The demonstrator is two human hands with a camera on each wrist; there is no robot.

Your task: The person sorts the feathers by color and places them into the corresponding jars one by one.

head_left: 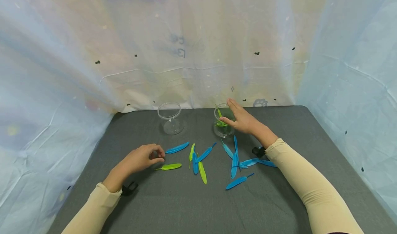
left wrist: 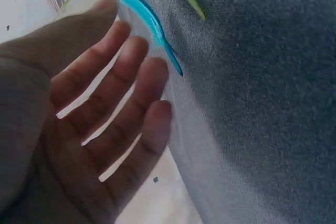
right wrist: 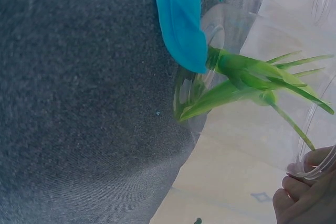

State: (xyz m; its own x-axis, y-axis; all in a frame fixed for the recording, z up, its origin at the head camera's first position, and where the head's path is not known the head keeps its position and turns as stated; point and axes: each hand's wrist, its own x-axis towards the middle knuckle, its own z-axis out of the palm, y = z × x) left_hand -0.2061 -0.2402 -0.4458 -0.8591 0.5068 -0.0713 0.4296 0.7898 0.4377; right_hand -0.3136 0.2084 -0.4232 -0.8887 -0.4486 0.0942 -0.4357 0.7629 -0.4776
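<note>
My right hand (head_left: 243,120) is at the rim of a clear cup (head_left: 224,133) holding several green feathers (head_left: 221,123). Its thumb and fingers stand apart beside the rim in the head view. From the right wrist, the fingers (right wrist: 295,190) show close to the rim, near the quill of one green feather. Over the table, my left hand (head_left: 141,158) has loosely bent fingers with nothing between them. Nearest to it lie a blue feather (head_left: 177,148) and a green feather (head_left: 171,166); the left wrist view also shows a blue feather (left wrist: 147,20) past its fingertips.
A second clear cup (head_left: 172,126) stands to the left near the back edge. Several loose blue feathers (head_left: 237,182) lie at the centre right, while blue and green ones (head_left: 202,173) overlap in the middle. A patterned curtain (head_left: 198,54) hangs behind the grey-covered table (head_left: 186,210).
</note>
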